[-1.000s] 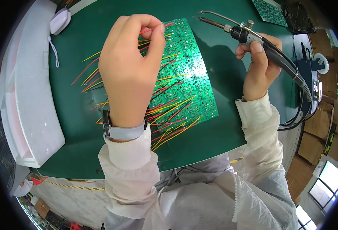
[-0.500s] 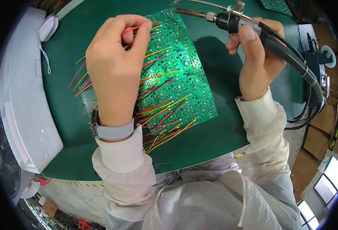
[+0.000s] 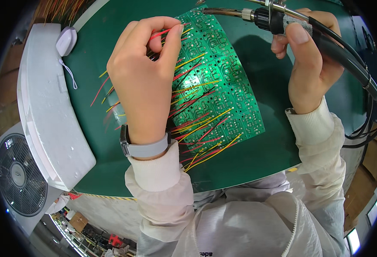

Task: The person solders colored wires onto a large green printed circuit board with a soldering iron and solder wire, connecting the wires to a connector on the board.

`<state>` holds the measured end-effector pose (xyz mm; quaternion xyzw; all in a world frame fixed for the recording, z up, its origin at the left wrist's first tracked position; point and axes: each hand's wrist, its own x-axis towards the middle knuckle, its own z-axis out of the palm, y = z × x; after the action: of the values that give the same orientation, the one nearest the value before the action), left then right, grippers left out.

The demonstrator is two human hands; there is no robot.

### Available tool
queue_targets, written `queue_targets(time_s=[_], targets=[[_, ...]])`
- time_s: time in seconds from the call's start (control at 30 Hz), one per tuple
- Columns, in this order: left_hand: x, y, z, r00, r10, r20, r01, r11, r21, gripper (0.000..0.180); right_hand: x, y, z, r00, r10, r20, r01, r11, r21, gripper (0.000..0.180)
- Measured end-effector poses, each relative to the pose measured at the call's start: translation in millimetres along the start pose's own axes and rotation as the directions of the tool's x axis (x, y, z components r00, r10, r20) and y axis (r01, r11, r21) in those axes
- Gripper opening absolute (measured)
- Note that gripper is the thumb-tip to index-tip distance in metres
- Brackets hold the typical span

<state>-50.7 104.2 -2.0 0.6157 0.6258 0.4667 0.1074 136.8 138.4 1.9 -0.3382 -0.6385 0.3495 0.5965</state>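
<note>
A green circuit board panel (image 3: 235, 85) lies on the table, with several red, yellow and black wires (image 3: 197, 87) standing off it toward the left. My left hand (image 3: 147, 73) hovers over its far left part, thumb and forefinger pinched on a red wire (image 3: 160, 32). The wire's far end is near the board's surface; whether it touches is too small to tell. My right hand (image 3: 312, 64) grips a soldering iron (image 3: 270, 20) with a metal tube along its top. The iron points left, its dark tip at the board's far edge.
On the left stands a long white foam block (image 3: 51, 107), with a small white case (image 3: 67, 41) on a strap beside it. A black fan (image 3: 20, 171) is beyond. More wires (image 3: 62, 8) lie far left. The iron's thick cable (image 3: 364, 81) curves down at right.
The whole view has shifted, so board and hands sit further right in the picture. Against the board, the iron's tip has come slightly left. My left hand keeps its pinch on the red wire.
</note>
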Motion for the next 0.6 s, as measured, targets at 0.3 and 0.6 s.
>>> queue_targets(time_s=[0.3,0.6], targets=[[0.5,0.2,1.9,0.998,-0.05,-0.039,0.051,0.999,0.015,0.007,0.2,-5.1,-0.5,0.998,0.055,-0.001,-0.055,0.998,-0.019,0.022],[-0.5,1.8,-0.7,0.999,-0.047,0.008,0.046,0.995,0.093,0.008,-1.9,-6.7,2.1,0.992,0.126,-0.027,-0.127,0.991,-0.037,0.024]])
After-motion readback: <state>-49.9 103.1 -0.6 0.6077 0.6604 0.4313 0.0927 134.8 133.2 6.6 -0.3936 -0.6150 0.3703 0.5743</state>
